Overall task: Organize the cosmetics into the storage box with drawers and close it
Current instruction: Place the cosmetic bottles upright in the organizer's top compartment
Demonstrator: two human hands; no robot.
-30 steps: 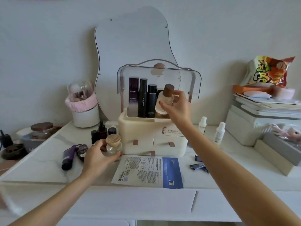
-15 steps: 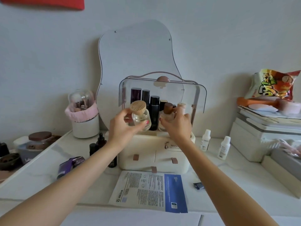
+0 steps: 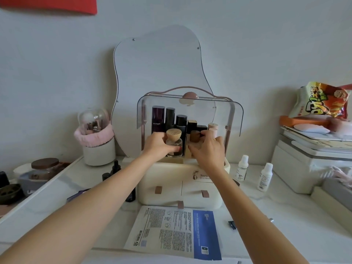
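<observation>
The left hand (image 3: pixel 159 144) pinches the round glass bottle with the pale wooden ball cap (image 3: pixel 173 142), setting it near-left in the cream storage box (image 3: pixel 181 189), while the right hand (image 3: pixel 207 149) seems to curl its grip round the brown-capped bottle (image 3: pixel 194 136), steadying it.

The cream storage box (image 3: pixel 181 187) sits on the counter with its clear lid (image 3: pixel 190 111) flipped up and all three drawers shut. Dark tall bottles (image 3: pixel 168 119) stand upright along the back of the top compartment. A glass bottle with a round wooden cap (image 3: pixel 173 139) stands in front, a brown-capped bottle (image 3: pixel 194 137) just beside it.
</observation>
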